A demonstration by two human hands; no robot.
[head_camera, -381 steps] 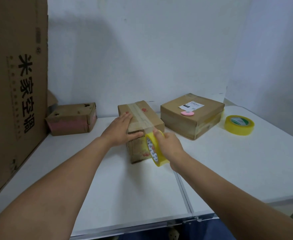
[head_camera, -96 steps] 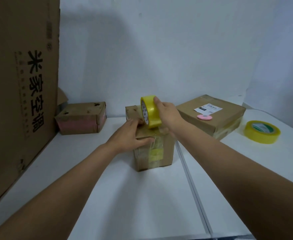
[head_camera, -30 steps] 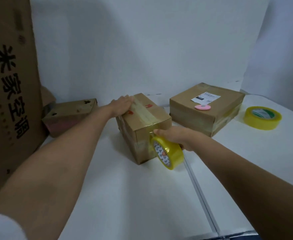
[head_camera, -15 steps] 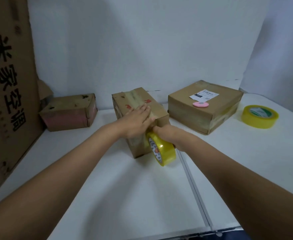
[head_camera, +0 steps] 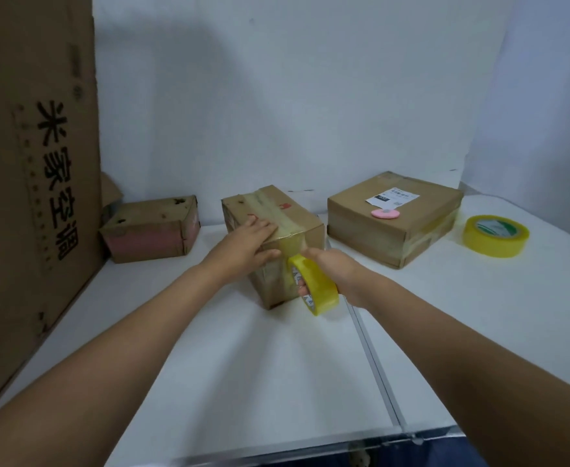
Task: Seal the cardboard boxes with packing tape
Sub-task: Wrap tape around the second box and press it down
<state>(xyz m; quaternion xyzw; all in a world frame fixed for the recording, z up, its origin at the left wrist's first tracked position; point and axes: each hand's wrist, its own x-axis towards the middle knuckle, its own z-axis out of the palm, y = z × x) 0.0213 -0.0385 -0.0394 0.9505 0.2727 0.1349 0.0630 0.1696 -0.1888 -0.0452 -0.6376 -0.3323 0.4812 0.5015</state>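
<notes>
Cardboard dominates the far left: a tall carton (head_camera: 34, 183) printed with black characters stands upright at the edge of the white table (head_camera: 243, 372). Just beside its base, against the wall, sits a small worn box (head_camera: 149, 232) with a pinkish front face. Near the middle of the table stands the box being sealed (head_camera: 305, 230), a strip of clear tape running along its top and folding over the near edge. The left hand (head_camera: 246, 246) lies flat on that top edge, fingers straight and pressed onto the tape, thumb down the front face. Just to the right, the right hand (head_camera: 332, 273) grips a yellow tape roll (head_camera: 314, 284), fingers curled through its core, holding it on edge against the box's front face, above the tabletop. Further right, a wider, flat box (head_camera: 394, 219) carries a white shipping label (head_camera: 391, 198) and a small pink object (head_camera: 385, 214) on its lid. A second yellow tape roll (head_camera: 496, 235) lies flat on the table at the far right, well apart from the hands.
</notes>
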